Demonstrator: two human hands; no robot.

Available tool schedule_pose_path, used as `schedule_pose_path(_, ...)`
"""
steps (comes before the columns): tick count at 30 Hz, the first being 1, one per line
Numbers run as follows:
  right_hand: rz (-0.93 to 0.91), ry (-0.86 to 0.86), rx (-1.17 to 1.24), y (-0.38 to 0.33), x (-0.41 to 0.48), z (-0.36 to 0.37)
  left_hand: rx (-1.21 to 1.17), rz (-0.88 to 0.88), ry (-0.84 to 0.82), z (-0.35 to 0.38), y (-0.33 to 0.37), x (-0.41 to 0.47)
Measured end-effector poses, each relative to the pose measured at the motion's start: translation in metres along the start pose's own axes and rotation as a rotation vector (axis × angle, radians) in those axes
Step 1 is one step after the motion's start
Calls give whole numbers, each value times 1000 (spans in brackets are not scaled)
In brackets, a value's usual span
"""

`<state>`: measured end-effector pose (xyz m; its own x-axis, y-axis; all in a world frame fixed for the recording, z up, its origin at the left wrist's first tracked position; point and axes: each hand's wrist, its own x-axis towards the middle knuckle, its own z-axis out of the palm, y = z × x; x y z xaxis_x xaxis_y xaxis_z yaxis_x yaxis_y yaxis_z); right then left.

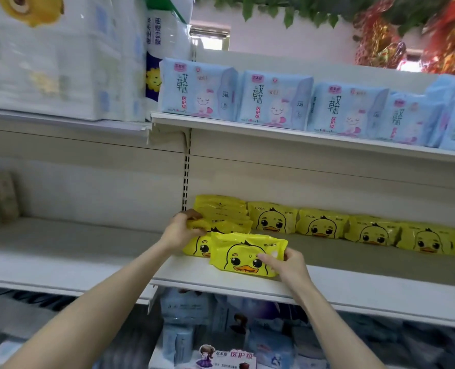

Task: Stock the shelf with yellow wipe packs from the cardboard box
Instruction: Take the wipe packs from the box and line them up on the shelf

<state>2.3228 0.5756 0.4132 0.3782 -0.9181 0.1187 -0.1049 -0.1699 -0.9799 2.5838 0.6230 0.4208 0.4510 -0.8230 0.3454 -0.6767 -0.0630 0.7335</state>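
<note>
A yellow wipe pack (243, 255) with a duck face stands at the front of the middle shelf (354, 286), and my right hand (285, 265) grips its right end. Behind it stands another yellow pack (198, 246). My left hand (182, 230) holds the left end of a stack of yellow packs (222, 214) leaning at the shelf's left end. A row of several more duck packs (354, 227) lines the back of the shelf to the right. The cardboard box is out of view.
Light blue pad packs (274, 102) fill the upper shelf. Large white tissue bundles (48, 57) sit on the upper left shelf. Blue packs (183, 328) crowd the shelf below. A slotted upright post (186, 177) divides the two shelf bays.
</note>
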Motion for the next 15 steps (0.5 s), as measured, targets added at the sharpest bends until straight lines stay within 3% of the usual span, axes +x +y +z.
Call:
schedule_pose_path(8,-20,-33,-57,1,14,27,-398,-84,60,-25,-7,-30)
schedule_pose_path(15,-51,21,-195,6,27,60,-296,-144,-162,-21,-19,-44)
